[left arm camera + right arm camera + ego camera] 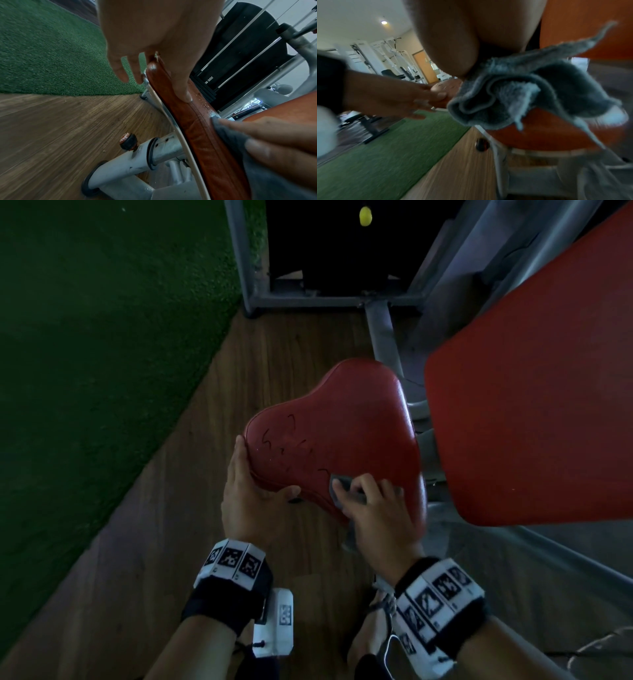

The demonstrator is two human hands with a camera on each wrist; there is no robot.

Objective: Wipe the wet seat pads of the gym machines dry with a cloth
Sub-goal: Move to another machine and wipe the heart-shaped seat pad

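Observation:
A red seat pad (337, 436) stands mid-frame in the head view, with dark scribble marks on top. Water droplets (206, 107) sit near its seam. My left hand (255, 474) grips the pad's near-left edge, thumb (186, 94) on the top seam and fingers down the side. My right hand (363, 491) holds a bunched grey cloth (342, 486) against the pad's near part. In the right wrist view the cloth (530, 88) hangs in folds below my palm, over the pad's edge (539, 136). Both wrists wear marker bands.
A large red back pad (534, 405) overhangs close on the right. The grey steel frame (382, 333) and black weight stack (335, 244) lie beyond. A black adjustment knob (128, 141) sits on the seat post. Green turf (102, 371) borders the wood floor (205, 508) on the left.

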